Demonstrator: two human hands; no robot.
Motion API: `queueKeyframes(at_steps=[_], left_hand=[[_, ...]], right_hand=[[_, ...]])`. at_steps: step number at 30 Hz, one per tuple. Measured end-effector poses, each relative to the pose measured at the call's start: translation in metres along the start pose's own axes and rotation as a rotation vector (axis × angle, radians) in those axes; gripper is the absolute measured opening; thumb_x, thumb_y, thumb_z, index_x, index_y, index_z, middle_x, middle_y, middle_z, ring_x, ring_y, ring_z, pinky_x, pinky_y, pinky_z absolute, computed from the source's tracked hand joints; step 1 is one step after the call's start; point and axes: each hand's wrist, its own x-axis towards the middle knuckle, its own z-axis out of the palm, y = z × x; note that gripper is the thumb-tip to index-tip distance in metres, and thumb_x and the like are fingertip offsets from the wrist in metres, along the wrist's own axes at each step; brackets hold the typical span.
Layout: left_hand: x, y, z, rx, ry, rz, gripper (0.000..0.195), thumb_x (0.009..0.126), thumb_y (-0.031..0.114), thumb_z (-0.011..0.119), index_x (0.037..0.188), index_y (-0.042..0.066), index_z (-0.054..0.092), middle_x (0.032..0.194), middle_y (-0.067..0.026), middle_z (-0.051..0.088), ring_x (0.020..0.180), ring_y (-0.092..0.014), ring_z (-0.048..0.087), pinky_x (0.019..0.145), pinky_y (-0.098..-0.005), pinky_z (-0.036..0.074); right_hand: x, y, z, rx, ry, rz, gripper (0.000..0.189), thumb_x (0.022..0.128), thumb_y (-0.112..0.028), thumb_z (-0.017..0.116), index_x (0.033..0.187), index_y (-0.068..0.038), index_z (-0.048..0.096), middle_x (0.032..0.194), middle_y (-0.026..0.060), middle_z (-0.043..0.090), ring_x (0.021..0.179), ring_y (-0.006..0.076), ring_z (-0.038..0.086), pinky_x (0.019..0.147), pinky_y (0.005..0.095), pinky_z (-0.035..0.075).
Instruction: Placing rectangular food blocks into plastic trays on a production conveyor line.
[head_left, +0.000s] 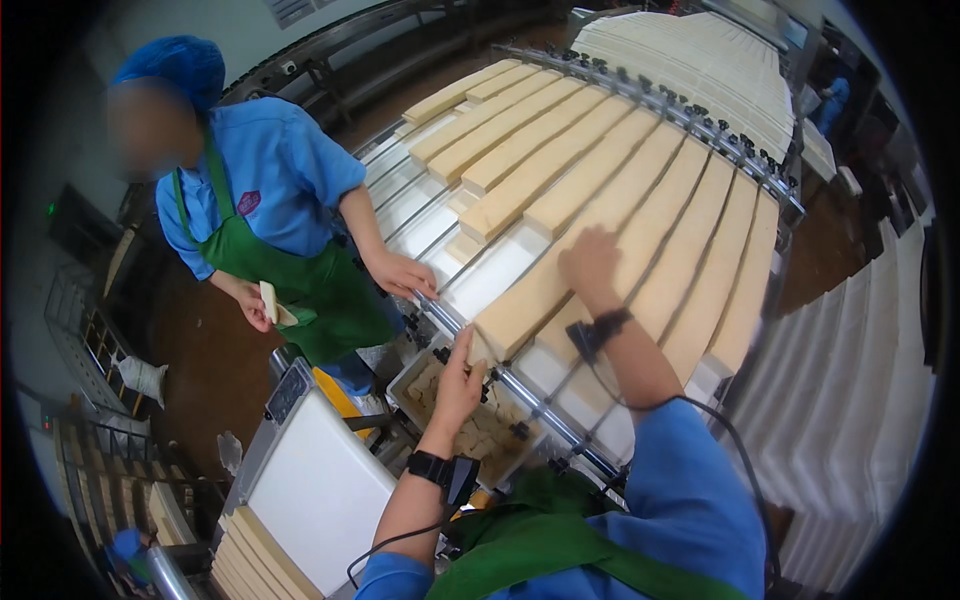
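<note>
Long pale yellow blocks, perhaps dough or bean curd (540, 180), lie side by side on a white conveyor with thin dividing rods. My right hand (592, 262) lies on top of one long block (525, 311), its fingers blurred and seemingly spread. At that block's near end, my left hand (457, 386) has thumb and fingers around a pale end piece (482, 351), beside a steel crossbar (525, 394). Whether this piece is separate from the block is unclear. Below the bar, a bin (409, 375) holds many broken pale pieces, partly hidden by my left arm.
At left stands a co-worker (262, 195) in a green apron, one hand (401, 274) near the bar, the other (255, 304) holding a pale piece. A lower white belt (322, 480) carries stacked slabs (259, 555). White sheets (832, 360) hang at right. Black knobs line the far bar (675, 112).
</note>
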Motion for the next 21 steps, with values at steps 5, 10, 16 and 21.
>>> queueKeyframes(at_steps=[5, 10, 16, 21], left_hand=[[0.001, -0.013, 0.004, -0.091, 0.196, 0.017, 0.058, 0.093, -0.005, 0.050, 0.148, -0.003, 0.031, 0.145, -0.0155, 0.045, 0.127, -0.019, 0.049, 0.105, -0.0282, 0.038], [-0.051, -0.013, -0.013, -0.122, 0.417, -0.026, 0.051, 0.090, -0.001, 0.055, 0.140, 0.000, 0.043, 0.137, -0.0157, 0.050, 0.124, -0.019, 0.050, 0.104, -0.0301, 0.040], [-0.159, -0.025, -0.045, 0.092, 0.417, -0.145, 0.037, 0.100, 0.021, 0.053, 0.131, 0.002, 0.055, 0.131, -0.0120, 0.057, 0.119, -0.021, 0.055, 0.102, -0.0319, 0.041], [-0.289, -0.019, -0.044, -0.169, 0.039, -0.359, 0.047, 0.107, 0.037, 0.034, 0.128, 0.004, 0.061, 0.126, -0.0120, 0.063, 0.124, -0.021, 0.054, 0.107, -0.0336, 0.038]], right_hand=[[-0.079, -0.039, 0.018, 0.168, -0.053, -0.432, 0.071, 0.088, -0.039, 0.054, 0.146, -0.002, 0.035, 0.154, 0.0232, 0.030, 0.139, 0.0450, 0.028, 0.109, 0.0641, 0.020], [-0.165, -0.057, 0.002, 0.259, -0.081, -0.797, 0.066, 0.086, -0.041, 0.060, 0.140, -0.005, 0.045, 0.150, 0.0226, 0.035, 0.136, 0.0437, 0.033, 0.107, 0.0604, 0.024], [-0.209, -0.089, 0.019, 0.277, -0.262, -1.087, 0.054, 0.086, -0.036, 0.063, 0.130, -0.006, 0.054, 0.148, 0.0205, 0.037, 0.133, 0.0414, 0.036, 0.106, 0.0550, 0.028], [-0.206, -0.115, 0.048, -0.050, -0.546, -0.987, 0.041, 0.084, -0.036, 0.062, 0.109, -0.004, 0.066, 0.122, 0.0211, 0.062, 0.100, 0.0387, 0.065, 0.085, 0.0485, 0.051]])
